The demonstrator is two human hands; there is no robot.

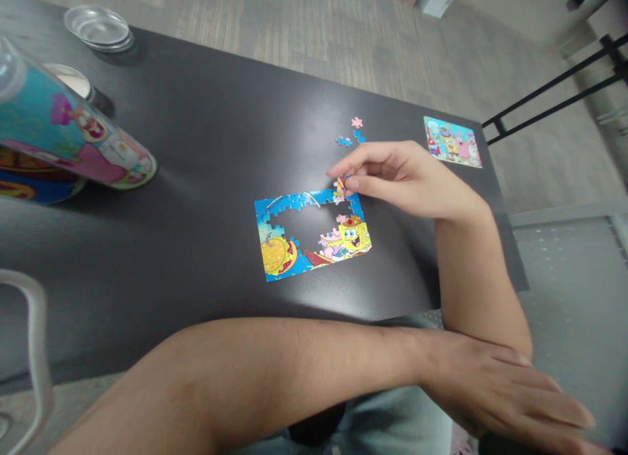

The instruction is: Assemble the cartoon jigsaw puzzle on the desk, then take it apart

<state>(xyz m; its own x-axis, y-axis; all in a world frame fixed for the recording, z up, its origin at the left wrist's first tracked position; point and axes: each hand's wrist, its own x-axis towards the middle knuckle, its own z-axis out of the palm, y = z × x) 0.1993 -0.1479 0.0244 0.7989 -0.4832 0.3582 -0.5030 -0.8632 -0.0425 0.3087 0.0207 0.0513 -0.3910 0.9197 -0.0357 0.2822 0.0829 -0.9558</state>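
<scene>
My right hand [400, 177] pinches a small puzzle piece [339, 188] in yellow, brown and pink between thumb and forefinger, over the upper right edge of a jigsaw puzzle [356, 236]. The puzzle's joined pieces form a border around a gap in the middle, with a yellow cartoon figure at the right and a burger at the lower left. Beyond my fingers lie a pink puzzle piece [356, 122] and blue puzzle pieces [359, 136]. My left hand [510, 393] rests by my right elbow below the table edge, fingers stretched out and holding nothing.
A picture card [454, 142] lies at the right end of the dark table [196, 127]. Cartoon-printed cylindrical cans [98, 134] stand at the left, with metal lids [98, 28] behind them. A white curved tube [36, 350] is at the lower left; a black rail [549, 98] stands beyond the right end.
</scene>
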